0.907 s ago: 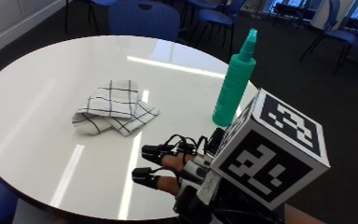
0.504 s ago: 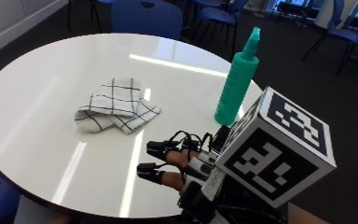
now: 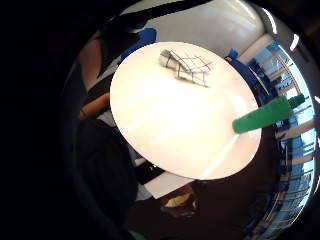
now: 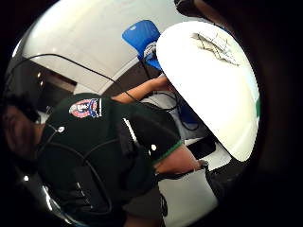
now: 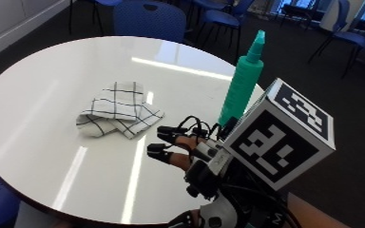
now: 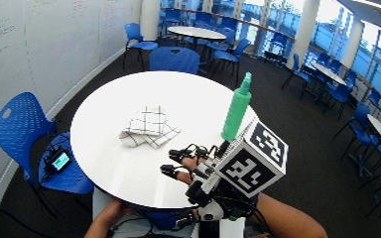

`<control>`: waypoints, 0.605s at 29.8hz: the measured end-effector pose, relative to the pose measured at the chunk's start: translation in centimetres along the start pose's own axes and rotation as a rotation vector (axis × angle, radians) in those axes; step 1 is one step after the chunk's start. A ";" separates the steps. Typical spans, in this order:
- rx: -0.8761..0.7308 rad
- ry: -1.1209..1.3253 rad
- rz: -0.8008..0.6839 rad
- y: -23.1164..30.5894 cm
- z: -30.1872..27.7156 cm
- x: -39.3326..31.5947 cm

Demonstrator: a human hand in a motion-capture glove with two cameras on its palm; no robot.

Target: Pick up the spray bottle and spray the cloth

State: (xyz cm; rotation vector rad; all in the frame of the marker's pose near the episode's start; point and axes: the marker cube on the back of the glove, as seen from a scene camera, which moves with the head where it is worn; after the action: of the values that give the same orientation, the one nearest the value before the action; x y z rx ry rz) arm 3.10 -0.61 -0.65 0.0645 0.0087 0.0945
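Gloved right hand [image 5: 181,151] nearer the green spray bottle [image 5: 241,83] than before, fingers spread, holding nothing, checked cloth [image 5: 117,109] unmoved

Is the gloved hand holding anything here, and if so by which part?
Nothing. The right hand hovers over the table, fingers empty, apart from the spray bottle.

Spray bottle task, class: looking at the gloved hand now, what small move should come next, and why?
Probably reach the right hand forward and to its right, toward the green spray bottle. The bottle stands upright and untouched on the white table, the hand's fingers hold nothing, and the checked cloth lies apart, waiting to be sprayed.
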 end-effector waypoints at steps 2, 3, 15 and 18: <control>0.001 -0.003 0.014 -0.1 0.0 0.5; 0.002 -0.004 0.021 -0.2 0.1 0.8; 0.092 -0.096 0.185 -1.8 -0.1 6.4; 0.130 -0.120 0.229 -2.2 -0.3 8.1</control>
State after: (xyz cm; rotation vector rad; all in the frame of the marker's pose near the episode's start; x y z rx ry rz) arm 11.41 -1.99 -1.18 0.2013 -0.1128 0.3194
